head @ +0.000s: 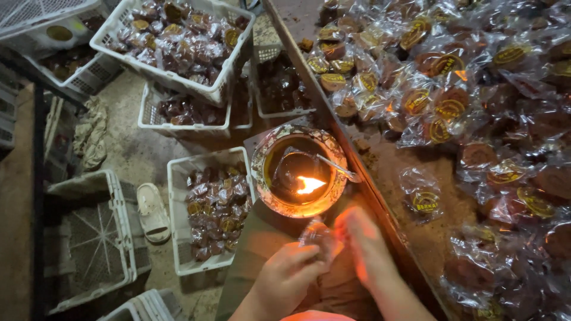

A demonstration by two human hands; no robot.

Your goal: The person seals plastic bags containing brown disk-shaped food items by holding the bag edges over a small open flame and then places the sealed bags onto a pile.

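Now, packet: small clear plastic packet (pixel 317 233) pinched between both hands just below the flame bowl; its contents are blurred and hard to tell.
Left hand: left hand (pixel 285 276) curled closed around the packet's lower end.
Right hand: right hand (pixel 364 241) with fingers pressed on the packet's right side, glowing orange in the firelight.
Flame bowl: round patterned bowl (pixel 299 169) of dark liquid, a small flame (pixel 309 185) burning at its middle and a metal spoon (pixel 336 167) leaning over the right rim.
Tabletop: long brown tabletop (pixel 416 196) to the right, heaped with wrapped brown cakes (pixel 440 89) bearing yellow round labels; one lone wrapped piece (pixel 423 199) lies near the bowl.
Nearest crate: white plastic crate (pixel 178 238) on the floor left of the bowl, half full of the same wrapped cakes.
Far crates: upper crate (pixel 172 74) piled high; two more below it, partly filled.
Empty crate: slatted crate (pixel 89 238) at far left.
Floor: pale sandal (pixel 152 211) and crumpled rag (pixel 90 134) between the crates.
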